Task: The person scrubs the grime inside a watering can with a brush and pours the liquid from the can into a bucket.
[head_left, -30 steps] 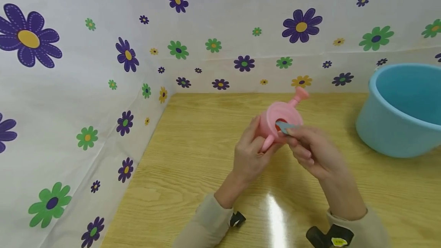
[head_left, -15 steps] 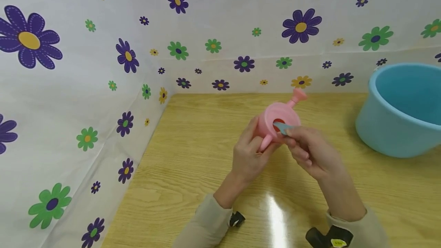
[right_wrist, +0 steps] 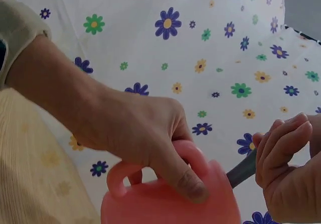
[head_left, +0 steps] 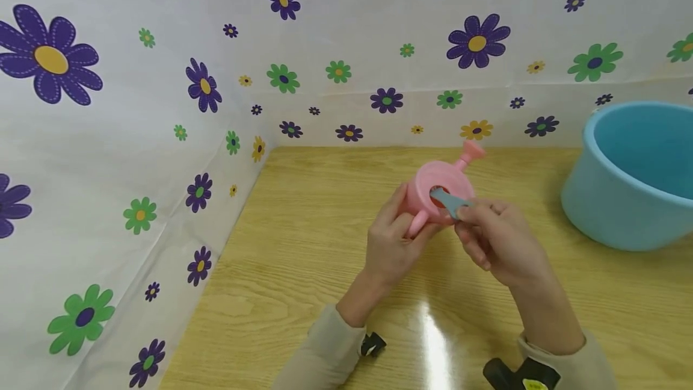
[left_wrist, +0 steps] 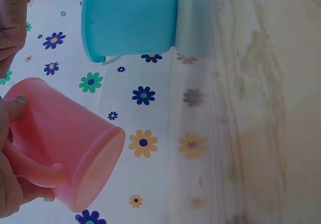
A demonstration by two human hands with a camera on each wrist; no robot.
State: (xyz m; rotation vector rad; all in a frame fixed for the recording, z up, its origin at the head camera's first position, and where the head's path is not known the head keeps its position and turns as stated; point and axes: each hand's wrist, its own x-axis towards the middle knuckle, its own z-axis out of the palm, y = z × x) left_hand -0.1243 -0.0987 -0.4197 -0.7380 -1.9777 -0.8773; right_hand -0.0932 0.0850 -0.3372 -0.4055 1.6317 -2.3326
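A pink toy watering can [head_left: 415, 194] is tilted above the table, its round top opening turned up toward the head view. My left hand [head_left: 391, 245] grips it by the handle [left_wrist: 37, 168], thumb along the body. My right hand [head_left: 503, 245] pinches the wide end of a flat blue-grey tool [head_left: 450, 202] between thumb and fingers. The tool's narrower end reaches into the can's opening, where something red shows; its tip is hidden inside. Seen from the right wrist, the tool [right_wrist: 243, 172] appears as a dark shaft between the can's rim and my right fingers.
A large light-blue tub [head_left: 622, 197] stands to the right on the wooden table [head_left: 287, 245]. Flower-printed white sheeting [head_left: 325, 29] covers the back and the left side. Black wrist cameras [head_left: 522, 375] sit at both sleeves.
My right hand has shifted slightly right, away from the can, and more of the blue-grey tool shows. My left hand and the watering can stay almost in place.
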